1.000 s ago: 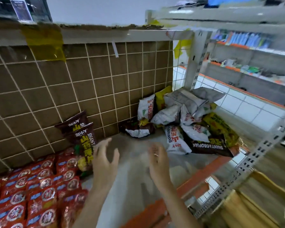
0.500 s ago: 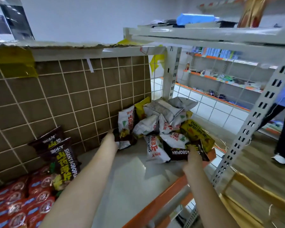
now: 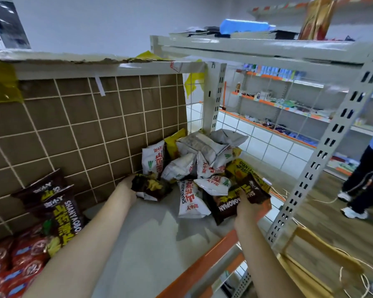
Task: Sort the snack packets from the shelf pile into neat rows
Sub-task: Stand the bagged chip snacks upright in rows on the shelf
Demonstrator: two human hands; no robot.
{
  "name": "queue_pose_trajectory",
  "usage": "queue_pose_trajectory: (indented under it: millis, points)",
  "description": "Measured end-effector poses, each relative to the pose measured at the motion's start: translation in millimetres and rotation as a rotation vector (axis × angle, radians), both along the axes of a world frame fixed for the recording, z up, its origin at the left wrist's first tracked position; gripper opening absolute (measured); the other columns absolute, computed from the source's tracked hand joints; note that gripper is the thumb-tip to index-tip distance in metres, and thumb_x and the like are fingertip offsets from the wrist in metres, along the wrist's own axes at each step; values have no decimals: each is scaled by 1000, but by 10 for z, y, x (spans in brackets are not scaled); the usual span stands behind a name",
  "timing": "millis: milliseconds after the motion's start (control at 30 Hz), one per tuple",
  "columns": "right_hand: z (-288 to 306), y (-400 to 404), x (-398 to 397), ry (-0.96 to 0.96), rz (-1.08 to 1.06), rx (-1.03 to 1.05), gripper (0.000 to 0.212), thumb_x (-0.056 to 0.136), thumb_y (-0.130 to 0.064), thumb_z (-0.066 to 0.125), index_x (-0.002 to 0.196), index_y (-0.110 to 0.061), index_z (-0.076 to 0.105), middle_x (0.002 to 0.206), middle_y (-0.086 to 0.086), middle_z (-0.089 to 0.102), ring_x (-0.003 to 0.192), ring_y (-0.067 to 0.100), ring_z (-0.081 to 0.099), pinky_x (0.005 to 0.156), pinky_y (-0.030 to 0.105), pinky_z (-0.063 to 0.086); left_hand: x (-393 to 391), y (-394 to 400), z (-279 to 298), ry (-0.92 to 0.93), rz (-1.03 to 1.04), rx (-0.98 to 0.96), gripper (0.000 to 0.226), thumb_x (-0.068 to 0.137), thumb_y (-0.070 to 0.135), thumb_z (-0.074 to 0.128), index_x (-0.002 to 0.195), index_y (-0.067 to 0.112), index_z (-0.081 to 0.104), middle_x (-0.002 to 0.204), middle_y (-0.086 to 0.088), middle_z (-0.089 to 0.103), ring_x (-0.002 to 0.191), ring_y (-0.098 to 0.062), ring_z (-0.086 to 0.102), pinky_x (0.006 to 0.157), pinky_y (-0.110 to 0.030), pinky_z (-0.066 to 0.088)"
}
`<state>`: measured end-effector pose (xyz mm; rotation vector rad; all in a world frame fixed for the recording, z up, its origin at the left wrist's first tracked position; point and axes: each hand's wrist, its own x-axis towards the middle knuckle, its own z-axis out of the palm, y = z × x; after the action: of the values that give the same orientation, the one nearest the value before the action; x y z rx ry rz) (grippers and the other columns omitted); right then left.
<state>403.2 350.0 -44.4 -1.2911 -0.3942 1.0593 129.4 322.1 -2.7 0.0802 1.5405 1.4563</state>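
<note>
A loose pile of white, yellow and dark brown snack packets (image 3: 202, 164) lies at the far right end of the grey shelf (image 3: 142, 237). My left hand (image 3: 126, 187) grips a dark brown packet (image 3: 150, 187) at the pile's left edge, near the mesh back wall. My right hand (image 3: 244, 208) holds another dark brown packet (image 3: 243, 195) at the pile's front, by the orange shelf lip. At the left, two dark brown packets (image 3: 54, 203) stand against the back, with rows of red packets (image 3: 11, 267) in front of them.
A brown wire-mesh back wall (image 3: 84, 130) closes the shelf behind. A perforated metal upright (image 3: 323, 151) stands at the right front corner. The orange front rail (image 3: 202, 267) edges the shelf. A person's legs (image 3: 362, 179) stand in the aisle at right. A wooden frame (image 3: 323, 267) sits below.
Both hands have reached forward into the pile; each has taken hold of a dark brown packet. The right packet has lifted slightly at its front end.
</note>
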Motion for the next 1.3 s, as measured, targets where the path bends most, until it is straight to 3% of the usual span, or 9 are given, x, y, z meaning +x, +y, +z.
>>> queue_pose_trajectory:
  millis: [100, 233, 433, 567, 633, 800, 1067, 1167, 1300]
  points:
    - [-120, 11, 162, -156, -5, 134, 48, 80, -21, 74, 116, -28, 42, 125, 9, 52, 110, 26, 57, 97, 50, 47, -16, -174, 21, -70, -47, 65, 44, 99, 32, 43, 130, 1, 47, 128, -10, 51, 121, -30, 49, 98, -39, 40]
    - [-27, -29, 293, -198, 45, 294, 62, 74, -56, 70, 125, -44, 36, 138, 2, 48, 122, 23, 52, 100, 51, 45, -172, -465, -14, -102, -83, 300, 61, 80, 44, 66, 127, 6, 56, 124, -13, 61, 112, -26, 58, 96, -38, 46]
    - [477, -396, 51, -419, 80, 515, 45, 82, -55, 64, 121, -46, 43, 112, -20, 58, 106, 8, 59, 100, 46, 45, -402, -968, 7, -23, 22, 378, 119, 41, 48, 91, 140, 6, 38, 120, -13, 64, 103, -24, 65, 75, -36, 56]
    - [685, -747, -277, -504, 170, 672, 48, 93, -28, 59, 133, -11, 39, 122, 0, 55, 108, 8, 53, 85, -2, 34, -447, -1414, -13, 173, 73, 335, 27, 78, 20, 74, 100, 10, 62, 81, -3, 73, 82, -22, 65, 71, -32, 52]
    - [810, -901, -433, -420, 234, 768, 39, 95, -20, 57, 128, -19, 36, 121, -5, 52, 106, -7, 54, 80, -3, 37, -460, -1639, -14, 252, 82, 324, 7, 82, 11, 68, 87, 12, 63, 69, 2, 71, 76, -20, 64, 70, -31, 51]
    - [960, -1054, -841, -209, 481, 788, 34, 87, -30, 64, 115, -35, 45, 105, -30, 60, 99, -7, 59, 82, 15, 48, -632, -2000, -111, 318, 142, 277, 14, 80, 15, 71, 93, 10, 68, 90, -6, 73, 92, -26, 67, 88, -38, 51]
    - [308, -1661, -1641, 27, 1348, 332, 49, 68, -37, 81, 111, -29, 59, 111, 6, 70, 106, 27, 65, 93, 51, 50, -687, -2013, -155, 470, 182, 250, 1, 84, 21, 69, 84, 21, 68, 81, 5, 72, 83, -17, 66, 72, -24, 52]
    - [78, -1807, -1804, -153, 1473, 303, 38, 83, -33, 70, 117, -27, 52, 113, 1, 66, 98, 7, 66, 83, 31, 54, -678, -1979, -77, 467, 204, 312, 4, 86, 7, 65, 83, 10, 65, 68, 8, 69, 71, -15, 61, 54, -13, 49]
    - [-59, -1907, -1883, -249, 1524, 347, 35, 87, -41, 62, 117, -37, 45, 122, -3, 56, 107, 6, 60, 89, 29, 52, -637, -2002, -46, 451, 280, 324, 5, 93, 22, 55, 96, 18, 57, 90, 3, 61, 88, -16, 57, 72, -17, 49]
